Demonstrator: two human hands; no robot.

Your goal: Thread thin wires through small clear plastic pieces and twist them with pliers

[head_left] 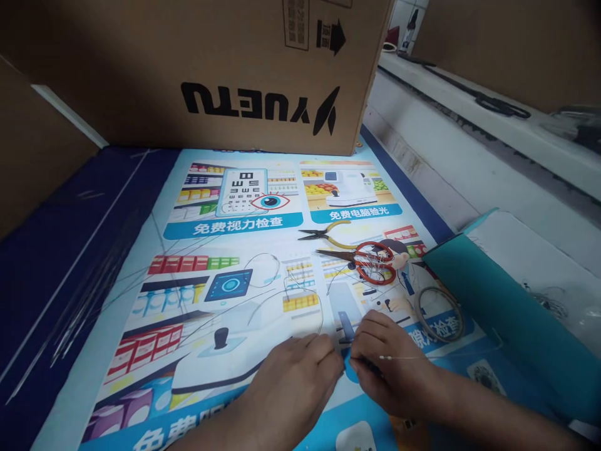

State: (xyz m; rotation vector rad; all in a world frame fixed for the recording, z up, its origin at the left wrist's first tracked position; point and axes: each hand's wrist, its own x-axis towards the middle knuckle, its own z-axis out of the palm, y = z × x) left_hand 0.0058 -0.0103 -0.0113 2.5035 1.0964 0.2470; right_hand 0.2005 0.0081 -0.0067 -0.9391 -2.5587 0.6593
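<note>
My left hand (300,382) is closed, fingers pinched together near the middle of the printed sheet. A thin wire (321,310) curves up and away from behind its knuckles. Close by on the right, my right hand (387,363) is also closed in a pinch, a small gap separating the two. Across its back runs a fine strand with small pale beads (385,357) on it. The fingertips of both hands are mostly hidden. Beyond them lie red-handled scissors (375,263) and small pliers (323,235) with yellow handles.
A coil of cord or wire (439,313) lies right of my right hand. A teal open box (507,313) with tangled wire (547,304) inside stands at the right. Several long wires (79,313) spread over the left side. A large cardboard box (263,56) blocks the back.
</note>
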